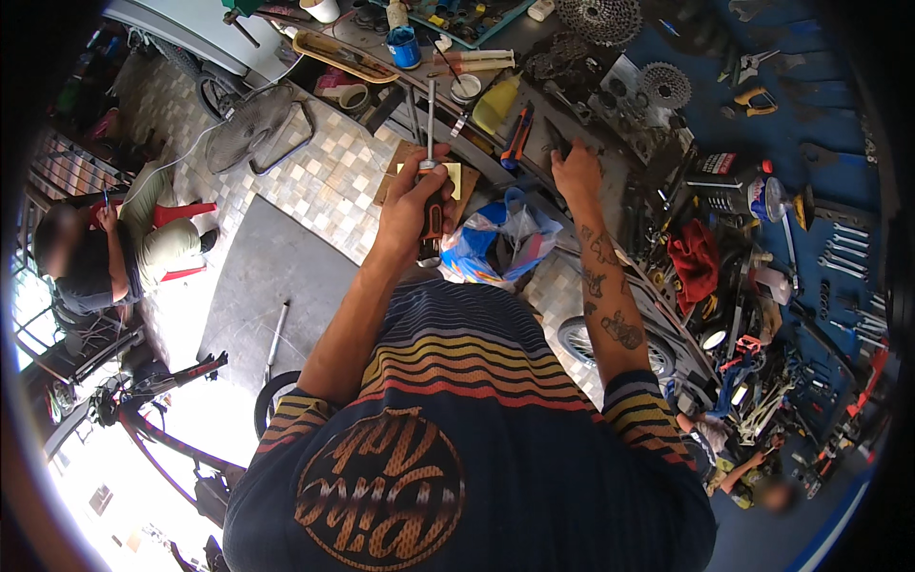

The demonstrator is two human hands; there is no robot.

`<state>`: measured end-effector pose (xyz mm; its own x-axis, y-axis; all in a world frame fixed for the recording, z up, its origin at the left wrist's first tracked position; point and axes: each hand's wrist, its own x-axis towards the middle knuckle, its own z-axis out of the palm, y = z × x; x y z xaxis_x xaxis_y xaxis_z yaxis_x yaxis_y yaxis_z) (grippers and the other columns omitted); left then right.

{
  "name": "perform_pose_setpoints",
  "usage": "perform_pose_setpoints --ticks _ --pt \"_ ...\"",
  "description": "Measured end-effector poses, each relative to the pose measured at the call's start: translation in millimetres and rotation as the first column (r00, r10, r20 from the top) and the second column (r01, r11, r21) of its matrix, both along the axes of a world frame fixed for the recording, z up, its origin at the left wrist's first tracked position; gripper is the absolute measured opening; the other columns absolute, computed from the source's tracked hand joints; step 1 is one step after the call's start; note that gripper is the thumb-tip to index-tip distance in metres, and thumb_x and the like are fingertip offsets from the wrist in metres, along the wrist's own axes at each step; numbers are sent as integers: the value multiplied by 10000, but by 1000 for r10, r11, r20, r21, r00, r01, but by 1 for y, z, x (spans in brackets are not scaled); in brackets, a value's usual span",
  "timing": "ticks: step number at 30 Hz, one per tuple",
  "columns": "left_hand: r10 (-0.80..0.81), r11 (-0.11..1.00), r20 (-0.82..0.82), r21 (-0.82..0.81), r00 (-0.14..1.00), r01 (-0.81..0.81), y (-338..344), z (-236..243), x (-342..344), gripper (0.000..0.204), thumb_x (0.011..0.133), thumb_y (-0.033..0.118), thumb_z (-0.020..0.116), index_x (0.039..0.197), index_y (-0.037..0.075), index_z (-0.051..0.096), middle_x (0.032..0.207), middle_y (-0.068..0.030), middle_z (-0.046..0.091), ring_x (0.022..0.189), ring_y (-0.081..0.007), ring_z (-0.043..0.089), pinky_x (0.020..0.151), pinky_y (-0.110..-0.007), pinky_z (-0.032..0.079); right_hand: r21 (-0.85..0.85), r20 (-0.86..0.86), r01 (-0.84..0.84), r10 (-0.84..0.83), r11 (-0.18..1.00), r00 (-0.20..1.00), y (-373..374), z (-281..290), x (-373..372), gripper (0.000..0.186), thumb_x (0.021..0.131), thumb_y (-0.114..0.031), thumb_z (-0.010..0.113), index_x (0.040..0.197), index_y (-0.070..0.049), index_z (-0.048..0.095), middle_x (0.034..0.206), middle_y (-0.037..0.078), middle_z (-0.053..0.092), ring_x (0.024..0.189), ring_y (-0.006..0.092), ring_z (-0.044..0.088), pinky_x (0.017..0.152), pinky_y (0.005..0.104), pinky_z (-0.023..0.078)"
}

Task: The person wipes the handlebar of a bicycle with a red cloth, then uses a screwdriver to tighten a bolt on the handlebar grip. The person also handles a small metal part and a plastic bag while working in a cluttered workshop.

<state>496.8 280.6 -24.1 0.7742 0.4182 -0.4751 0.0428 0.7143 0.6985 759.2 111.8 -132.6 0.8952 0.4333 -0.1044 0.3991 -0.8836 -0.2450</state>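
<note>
Steadying the screwdriver [434, 220] likely needs wrapped fingers, as on my left hand [412, 200]; on my right hand [578, 174], I can't tell.

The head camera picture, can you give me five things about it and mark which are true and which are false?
1. The left hand holds a tool with a metal shaft. True.
2. The plastic bag shows to the right of the left hand. True.
3. The right hand is inside the plastic bag. False: it is up at the workbench.
4. The fan is on the workbench. False: it is on the tiled floor.
5. The cloth is green. False: it is red.
</note>
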Motion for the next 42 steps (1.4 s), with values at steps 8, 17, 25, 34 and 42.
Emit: perform_pose_setpoints --ticks 8,17,25,34,42 --pt "6 1000 -45 -12 999 -6 -3 -9 -2 374 1082 209 540 1451 147 551 848 -39 545 683 -149 556 536 -273 463 -172 108 112 -95 979 990 -22 8 -19 599 1003 -379 670 1418 -19 433 1331 226 495 1238 418 549 900 543 587" --pt "-1 996 49 -89 999 5 -4 -1 8 425 1077 188 531 1494 127 478 877 -59 562 719 -168 569 548 -304 489 -52 339 -185 191 981 921 -13 -27 10 308 924 -289 744 1140 -75 694 1217 144 616 1202 336 589 973 519 526" --pt "66 997 167 33 984 -73 1 11 16 398 1109 286 489 1438 64 464 1038 -147 687 758 -186 649 584 -318 561 582 -172 32 84 813 981 12 37 -21 173 913 -131 745 1055 -36 720 1005 131 728 915 243 726 837 363 584" --pt "79 988 299 104 951 -114 2 32 30 409 1108 250 487 1459 41 502 1012 -100 669 856 -136 596 752 -284 529 797 -165 -195 517 572 840 5 174 -166 124 925 -10 725 1040 -37 763 973 94 723 842 199 716 737 317 563" --pt "15 984 289 167 957 -66 -11 43 43 389 1088 232 559 1439 67 537 960 -60 685 801 -85 557 699 -224 445 706 -218 -252 543 661 811 1 196 -161 115 924 13 717 1033 -6 747 983 89 716 856 174 709 739 298 556"
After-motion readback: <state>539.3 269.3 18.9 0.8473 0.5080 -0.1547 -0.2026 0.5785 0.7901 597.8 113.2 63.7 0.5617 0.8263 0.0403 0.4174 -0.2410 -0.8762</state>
